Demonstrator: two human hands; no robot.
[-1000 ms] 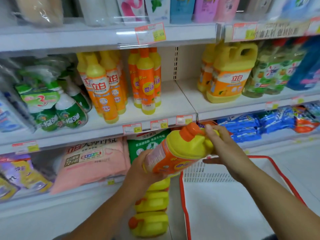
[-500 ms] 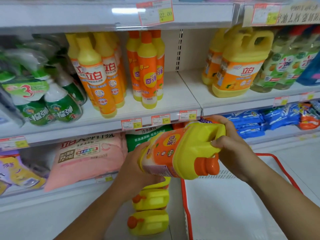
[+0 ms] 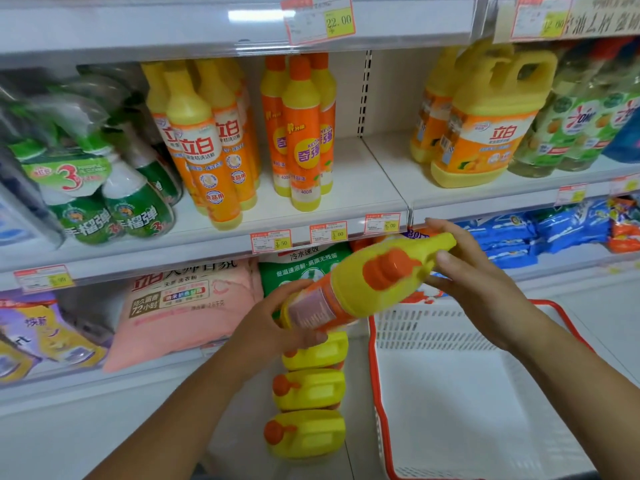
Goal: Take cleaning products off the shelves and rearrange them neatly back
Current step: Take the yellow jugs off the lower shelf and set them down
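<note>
Yellow plastic jug [image 3: 349, 292], rolled since earlier, orange cap [image 3: 384, 271] now up; left hand [image 3: 273, 327] grips its base, right hand [image 3: 481, 271] apparently its handle.

Blurred green spray bottles [image 3: 131, 209] at left; basket [image 3: 433, 327] cut off by bottom edge

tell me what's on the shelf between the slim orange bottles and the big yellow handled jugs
Nothing. In the head view, the shelf between the slim orange bottles and the yellow jugs is bare white board.
</note>
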